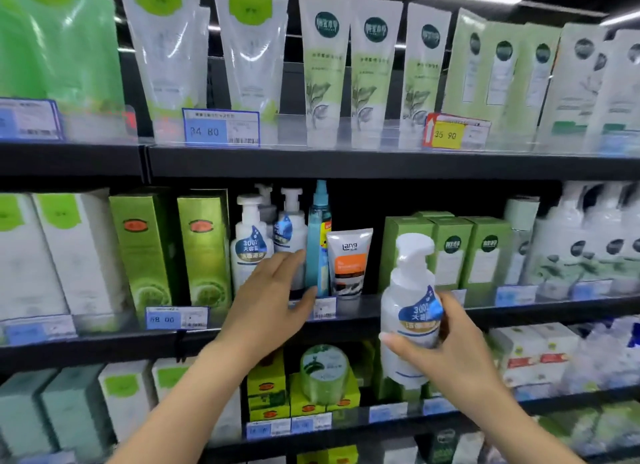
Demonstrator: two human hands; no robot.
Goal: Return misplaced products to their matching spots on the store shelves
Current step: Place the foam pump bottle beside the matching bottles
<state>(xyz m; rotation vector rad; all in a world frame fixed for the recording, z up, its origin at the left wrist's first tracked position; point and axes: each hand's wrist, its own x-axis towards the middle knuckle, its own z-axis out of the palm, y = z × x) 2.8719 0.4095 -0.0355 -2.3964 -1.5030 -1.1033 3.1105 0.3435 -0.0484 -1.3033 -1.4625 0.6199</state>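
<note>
Dark store shelves (pixel 346 165) are seen, stocked with green and white skincare boxes, tubes and bottles. All places are given from the middle shelf (pixel 398 304). Matching white pump bottles (pixel 247 245) are stood on it, left of centre. Just right of them a tall blue bottle (pixel 318 241) is stood upright, and beside that a white and orange tube (pixel 348 264). A white pump bottle (pixel 410 307) with a blue label is held upright in front of the shelf's edge, right of centre, gripped round its body by the right hand (pixel 446 342). The left hand (pixel 268 304) is stretched towards the shelved bottles, fingers straight and relaxed, its thumb touching the blue bottle's base; nothing is held. A blue price tag (pixel 176 317) is clipped to the shelf's edge, further left.
</note>
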